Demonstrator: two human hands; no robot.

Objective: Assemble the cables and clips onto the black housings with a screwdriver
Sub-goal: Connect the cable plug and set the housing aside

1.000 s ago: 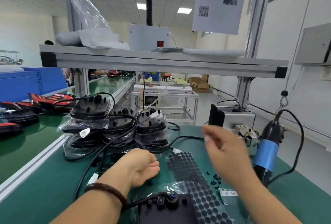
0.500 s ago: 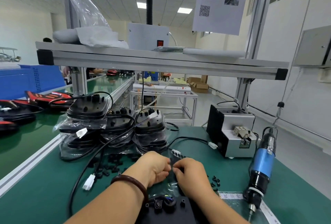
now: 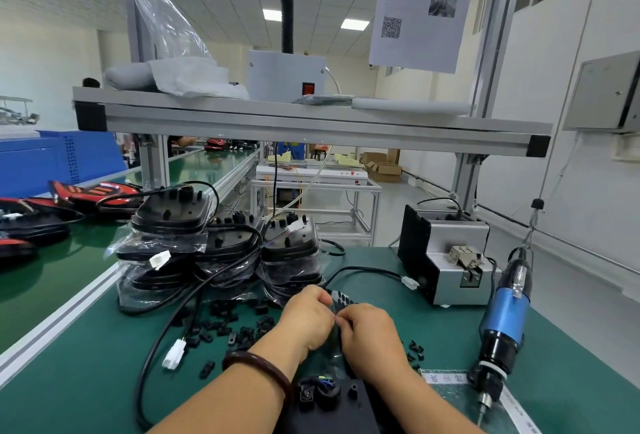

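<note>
My left hand (image 3: 306,317) and my right hand (image 3: 369,336) meet over a clear sheet of black round pads (image 3: 341,300), fingers curled and pinching at it. Below my wrists lies a black housing (image 3: 332,402) with its cable (image 3: 152,347) looping left to a white connector (image 3: 173,357). Several loose black clips (image 3: 225,326) are scattered on the green mat to the left. The blue electric screwdriver (image 3: 504,326) hangs upright at the right, untouched. What the fingertips pinch is too small to tell apart from the sheet.
Bagged black housings (image 3: 221,253) are stacked behind the clips. A grey screw feeder box (image 3: 446,260) stands at the back right. An aluminium shelf (image 3: 311,121) runs overhead. A conveyor with red lamp parts (image 3: 97,191) lies to the left.
My right hand came in from the right, away from the screwdriver, and joined the left hand on the pad sheet. Both hands have since shifted little.
</note>
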